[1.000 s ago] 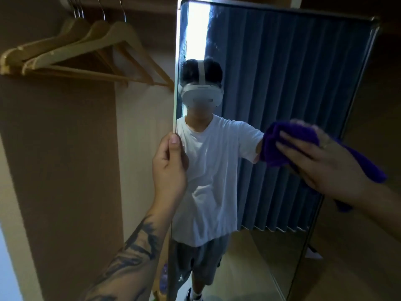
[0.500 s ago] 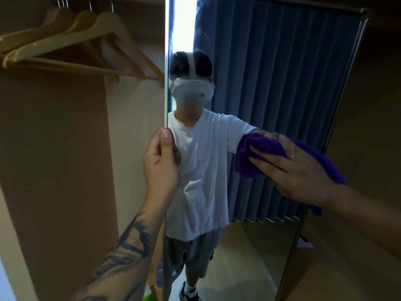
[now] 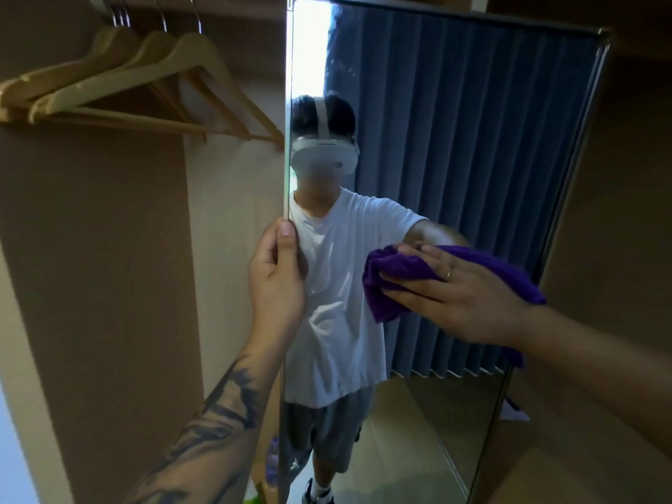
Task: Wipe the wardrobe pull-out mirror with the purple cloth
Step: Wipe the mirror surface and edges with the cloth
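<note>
The tall pull-out mirror stands out from the wardrobe, edge toward me on the left, and reflects a person in a white shirt and a blue curtain. My left hand grips the mirror's near left edge at mid height, thumb on the glass side. My right hand presses the bunched purple cloth flat against the glass, fingers straight and spread. The cloth sticks out left of my fingertips and to the right behind my hand.
Wooden hangers hang from a rail in the open wardrobe compartment at upper left. The brown wardrobe wall runs down the left side. Another wood panel lies right of the mirror's far edge.
My right hand has slid the purple cloth leftward and lower across the glass, toward the mirror's middle. My left hand keeps its grip on the mirror's edge.
</note>
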